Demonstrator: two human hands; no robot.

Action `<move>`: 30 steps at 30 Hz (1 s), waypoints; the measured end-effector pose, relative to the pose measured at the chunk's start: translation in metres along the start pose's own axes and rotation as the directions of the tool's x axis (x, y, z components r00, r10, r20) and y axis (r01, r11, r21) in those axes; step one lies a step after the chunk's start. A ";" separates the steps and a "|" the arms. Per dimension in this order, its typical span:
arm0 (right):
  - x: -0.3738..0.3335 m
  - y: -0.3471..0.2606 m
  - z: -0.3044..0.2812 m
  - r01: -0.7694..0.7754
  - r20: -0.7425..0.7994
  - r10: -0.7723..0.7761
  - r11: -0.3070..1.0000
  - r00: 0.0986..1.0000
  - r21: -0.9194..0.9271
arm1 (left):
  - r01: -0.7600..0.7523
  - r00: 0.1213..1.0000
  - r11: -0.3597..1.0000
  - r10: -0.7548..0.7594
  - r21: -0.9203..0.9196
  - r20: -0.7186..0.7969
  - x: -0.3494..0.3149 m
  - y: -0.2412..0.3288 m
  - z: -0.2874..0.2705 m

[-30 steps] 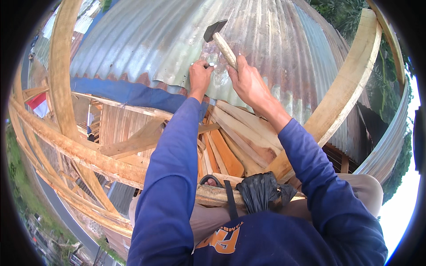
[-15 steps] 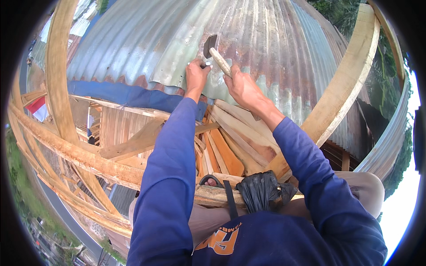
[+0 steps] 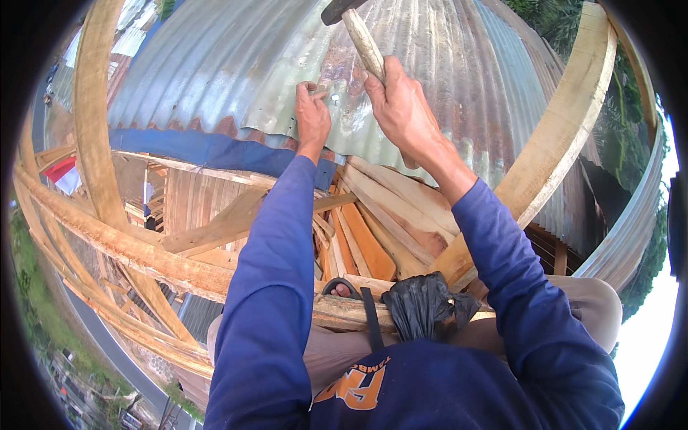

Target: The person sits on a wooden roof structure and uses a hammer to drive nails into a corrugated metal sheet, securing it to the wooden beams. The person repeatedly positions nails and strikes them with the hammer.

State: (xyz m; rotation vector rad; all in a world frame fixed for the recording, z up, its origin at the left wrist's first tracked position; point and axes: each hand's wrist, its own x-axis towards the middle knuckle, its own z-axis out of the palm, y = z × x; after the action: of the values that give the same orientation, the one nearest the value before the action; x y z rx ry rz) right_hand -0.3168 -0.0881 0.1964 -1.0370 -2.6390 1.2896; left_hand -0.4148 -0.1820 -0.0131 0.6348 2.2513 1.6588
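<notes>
My right hand [image 3: 403, 107] is wrapped around the wooden handle of a hammer [image 3: 364, 44]. Its dark head is raised at the top edge of the view, off the roof. My left hand [image 3: 312, 118] rests over the corrugated metal sheet [image 3: 287, 72], fingers loosely curled and a little apart, with nothing visible in them. Just right of its fingertips, a small shiny nail head [image 3: 335, 98] shows on the sheet. How deep the nail sits is too small to tell.
Rough timber beams rise at left [image 3: 93, 107] and right [image 3: 559, 122]. Loose boards [image 3: 394, 208] lie below the sheet's edge, beside a blue tarp [image 3: 208, 150]. A black plastic bag [image 3: 416, 304] sits at my lap. Far below at left runs a road [image 3: 118, 358].
The hammer and my right hand have risen, away from the sheet. My left fingers have drawn slightly left, off the nail, which now shows apart from them.
</notes>
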 end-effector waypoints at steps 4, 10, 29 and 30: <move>-0.002 0.081 0.027 0.052 0.187 -0.007 0.970 0.982 -0.236 | 0.037 0.999 0.997 -0.034 -0.067 0.040 0.001 0.010 0.016; -0.007 0.021 0.012 0.071 0.002 -0.071 0.992 0.997 -0.105 | 0.036 0.999 0.998 -0.035 -0.055 0.029 -0.005 0.000 0.004; -0.022 0.064 0.037 -0.045 0.028 0.048 0.994 0.998 -0.097 | 0.092 0.995 0.990 -0.088 -0.104 0.042 0.005 0.003 0.011; -0.022 0.073 0.038 -0.068 0.038 0.072 0.992 0.997 -0.104 | 0.110 0.993 0.991 -0.106 -0.073 0.054 0.004 0.005 0.011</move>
State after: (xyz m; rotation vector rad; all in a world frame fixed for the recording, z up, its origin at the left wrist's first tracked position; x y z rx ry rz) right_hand -0.2708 -0.0951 0.1248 -1.1379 -2.7498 1.2129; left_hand -0.4123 -0.1697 -0.0110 0.5201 2.1374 1.6488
